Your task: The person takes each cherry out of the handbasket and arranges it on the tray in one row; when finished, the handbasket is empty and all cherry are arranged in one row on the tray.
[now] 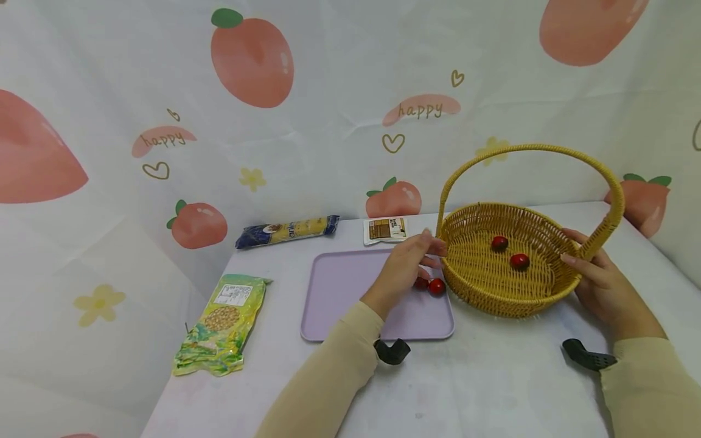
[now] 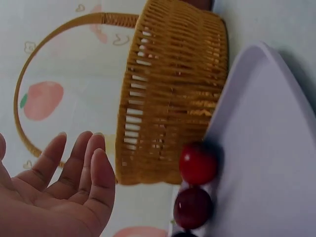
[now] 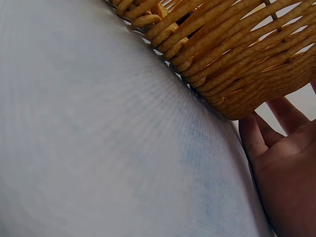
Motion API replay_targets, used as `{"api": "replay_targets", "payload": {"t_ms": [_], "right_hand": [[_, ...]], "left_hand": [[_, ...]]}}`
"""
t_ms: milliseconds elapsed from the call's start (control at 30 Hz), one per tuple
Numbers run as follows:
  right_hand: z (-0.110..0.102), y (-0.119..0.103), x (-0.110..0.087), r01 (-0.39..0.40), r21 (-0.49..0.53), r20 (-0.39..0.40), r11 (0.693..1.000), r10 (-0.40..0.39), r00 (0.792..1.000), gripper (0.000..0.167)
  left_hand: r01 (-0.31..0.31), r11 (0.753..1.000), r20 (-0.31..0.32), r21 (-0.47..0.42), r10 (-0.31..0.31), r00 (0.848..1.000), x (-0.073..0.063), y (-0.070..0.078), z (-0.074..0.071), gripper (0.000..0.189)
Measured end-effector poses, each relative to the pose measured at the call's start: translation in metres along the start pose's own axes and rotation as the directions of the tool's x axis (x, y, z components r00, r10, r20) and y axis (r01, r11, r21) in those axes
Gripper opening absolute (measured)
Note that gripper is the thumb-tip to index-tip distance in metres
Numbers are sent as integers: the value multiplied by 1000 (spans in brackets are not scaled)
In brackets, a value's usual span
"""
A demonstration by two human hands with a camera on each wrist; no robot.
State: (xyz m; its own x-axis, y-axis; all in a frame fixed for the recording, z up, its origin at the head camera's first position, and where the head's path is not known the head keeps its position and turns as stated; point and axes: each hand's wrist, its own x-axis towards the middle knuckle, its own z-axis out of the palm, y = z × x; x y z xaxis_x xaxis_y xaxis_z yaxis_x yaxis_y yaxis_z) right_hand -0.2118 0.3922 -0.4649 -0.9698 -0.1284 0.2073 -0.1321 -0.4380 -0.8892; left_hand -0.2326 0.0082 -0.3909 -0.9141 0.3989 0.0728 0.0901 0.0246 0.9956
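Note:
A yellow woven basket (image 1: 476,283) with a tall arched handle stands at the right, overlapping the tray's right edge in the head view. Two glossy red cherries (image 1: 519,261) lie inside it. My right hand (image 1: 610,298) holds its right rim beside the handle's foot, thumb over the edge. By the left rim, my left hand (image 1: 402,267) has loosely bent fingers and nothing in them; the left wrist view shows its palm (image 2: 54,207). Below that hand, more cherries (image 1: 436,287) rest on the lilac tray (image 1: 345,292), partly hidden by it in the head view.
Behind the tray lie a long blue-and-yellow packet (image 1: 290,230) and a small white-and-brown sachet (image 1: 386,230). A green-and-yellow bag (image 1: 224,325) lies left of the tray. A fruit-printed cloth (image 1: 317,140) hangs along the back.

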Motion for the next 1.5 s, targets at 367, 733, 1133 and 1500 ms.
{"api": "replay_targets", "payload": {"t_ms": [367,733,1133,1500], "right_hand": [[0,0,1,-5,-7,-15,1000,5,1000,53],[0,0,1,-11,-9,-5,1000,11,1000,53],[0,-2,1,-21,-46,-29,999,20,999,55],[-2,-1,0,-19,-63,-13,998,18,1000,54]], "left_hand": [[-25,1000,81,-4,25,996,39,13,46,62],[28,993,204,111,-51,978,75,20,86,69],[142,948,178,286,-199,964,103,5,112,68],[68,819,292,570,-279,915,105,-6,118,59]]}}
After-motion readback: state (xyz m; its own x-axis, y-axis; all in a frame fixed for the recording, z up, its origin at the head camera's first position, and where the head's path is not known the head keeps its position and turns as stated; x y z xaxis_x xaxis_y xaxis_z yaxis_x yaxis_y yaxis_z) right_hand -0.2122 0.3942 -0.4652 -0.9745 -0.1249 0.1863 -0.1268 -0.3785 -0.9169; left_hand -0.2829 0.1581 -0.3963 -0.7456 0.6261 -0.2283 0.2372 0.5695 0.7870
